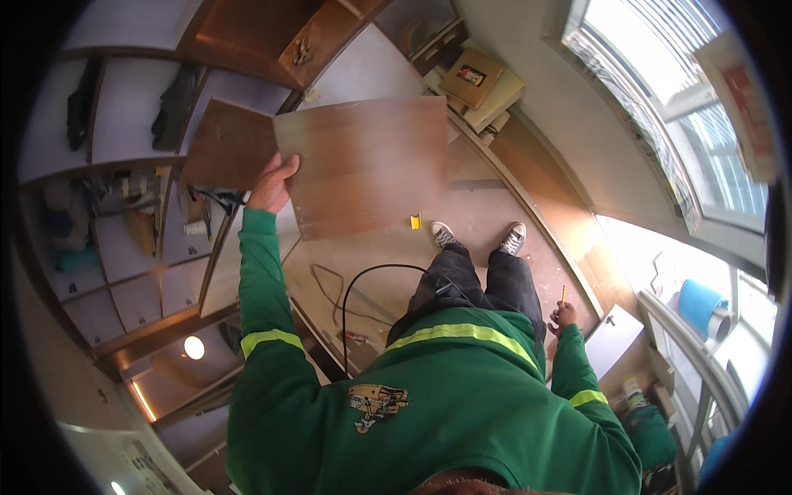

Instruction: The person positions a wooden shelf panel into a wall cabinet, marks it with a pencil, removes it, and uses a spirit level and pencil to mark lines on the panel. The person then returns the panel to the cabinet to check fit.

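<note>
My left hand point(274, 183) is raised at arm's length and closed on the left edge of a brown wood-grain panel point(367, 169), thumb over its face. The panel is tilted up in front of shelving and slightly smeared by motion. Directly left of that hand is a second, darker brown panel point(227, 147); I cannot tell whether the two are joined. Low at my right side, my right hand point(564, 317) holds a yellow pencil point(563, 294) pointing up. A white board point(613, 334) stands close to the right of that hand.
White-backed shelves point(124, 239) with clothing and tools line the left. On the floor are a small yellow piece point(416, 221), a black cable point(345, 318) and a brown cord point(330, 276). A cardboard box point(472, 76) sits at the back, and a window point(718, 140) is at right.
</note>
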The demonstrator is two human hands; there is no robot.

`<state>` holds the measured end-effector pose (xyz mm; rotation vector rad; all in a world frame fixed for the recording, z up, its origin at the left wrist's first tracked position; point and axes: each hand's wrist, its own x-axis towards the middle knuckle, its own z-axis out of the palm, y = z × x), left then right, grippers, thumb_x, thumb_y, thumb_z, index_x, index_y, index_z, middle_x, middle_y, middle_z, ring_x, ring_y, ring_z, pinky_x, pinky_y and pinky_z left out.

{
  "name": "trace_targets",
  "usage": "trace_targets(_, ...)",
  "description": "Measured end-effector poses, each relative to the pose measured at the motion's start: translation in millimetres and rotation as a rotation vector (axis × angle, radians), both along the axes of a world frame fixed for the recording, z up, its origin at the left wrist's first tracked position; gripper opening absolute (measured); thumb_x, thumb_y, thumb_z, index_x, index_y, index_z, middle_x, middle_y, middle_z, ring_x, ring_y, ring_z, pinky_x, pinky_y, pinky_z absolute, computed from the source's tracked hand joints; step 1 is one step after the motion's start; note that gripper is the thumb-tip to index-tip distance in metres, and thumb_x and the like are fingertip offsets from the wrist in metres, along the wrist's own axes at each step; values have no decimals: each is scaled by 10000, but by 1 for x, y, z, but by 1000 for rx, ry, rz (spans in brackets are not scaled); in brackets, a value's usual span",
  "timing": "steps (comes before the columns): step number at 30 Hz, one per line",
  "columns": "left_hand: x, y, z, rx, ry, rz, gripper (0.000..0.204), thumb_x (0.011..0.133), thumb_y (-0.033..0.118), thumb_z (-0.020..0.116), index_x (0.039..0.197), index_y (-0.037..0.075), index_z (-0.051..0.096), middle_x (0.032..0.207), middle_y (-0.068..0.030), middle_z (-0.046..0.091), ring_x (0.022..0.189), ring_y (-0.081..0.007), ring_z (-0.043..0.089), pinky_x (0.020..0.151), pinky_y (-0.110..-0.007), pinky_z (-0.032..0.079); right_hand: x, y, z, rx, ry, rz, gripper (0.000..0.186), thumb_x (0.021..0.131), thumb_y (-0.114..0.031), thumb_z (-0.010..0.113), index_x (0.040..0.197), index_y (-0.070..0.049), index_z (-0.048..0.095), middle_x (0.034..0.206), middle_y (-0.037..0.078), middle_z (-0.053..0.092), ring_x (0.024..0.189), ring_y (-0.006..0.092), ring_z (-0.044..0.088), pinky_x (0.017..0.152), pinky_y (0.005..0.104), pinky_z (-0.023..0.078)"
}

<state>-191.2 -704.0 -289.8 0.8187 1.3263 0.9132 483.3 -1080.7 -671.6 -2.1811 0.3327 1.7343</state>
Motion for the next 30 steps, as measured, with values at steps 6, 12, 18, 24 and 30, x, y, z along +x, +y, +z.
trace_targets(6, -23, -14, 61, 64, -26, 59, 509, 1042, 83, 617, 1521, 55, 447, 1461, -84, 565, 1365, -231, 532, 1168, -414, 420, -1, 27, -21, 156, -22, 120, 97, 1006, -227, 506, 1051, -158, 556, 811, 21, 630, 671, 165, 608, 616, 440, 470)
trace_targets(12, -73, -39, 99, 216, -50, 93, 501, 1045, 125, 608, 1519, 65, 455, 1475, -77, 569, 1368, -256, 534, 1172, -437, 414, -33, 160, 31, 573, 420, -261, 260, 1032, -329, 550, 830, -169, 518, 619, -59, 360, 477, 69, 312, 444, 251, 268)
trace_targets(18, -84, -56, 112, 311, -263, -5, 455, 1049, 108, 591, 1493, 77, 498, 1451, -93, 604, 1343, -270, 566, 1154, -462, 437, -111, 300, 229, 979, 786, -12, 688, 974, -671, 607, 1375, -115, 556, 1041, -11, 646, 611, 43, 335, 552, 230, 315)
trace_targets(24, -92, -92, 119, 334, -122, 147, 462, 1055, 112, 588, 1505, 77, 487, 1479, -78, 583, 1370, -251, 542, 1168, -456, 414, -150, 348, 311, 1216, 485, 369, 403, 906, -189, 805, 1252, -58, 646, 890, -32, 621, 688, 54, 485, 597, 248, 392)
trace_targets(30, -62, -107, 164, 370, 141, 176, 553, 1050, 130, 608, 1562, 66, 408, 1523, -65, 514, 1427, -216, 466, 1201, -415, 347, -167, 368, 326, 1303, 293, 327, 329, 851, -91, 818, 1150, 2, 717, 968, 16, 683, 912, 136, 620, 872, 294, 487)
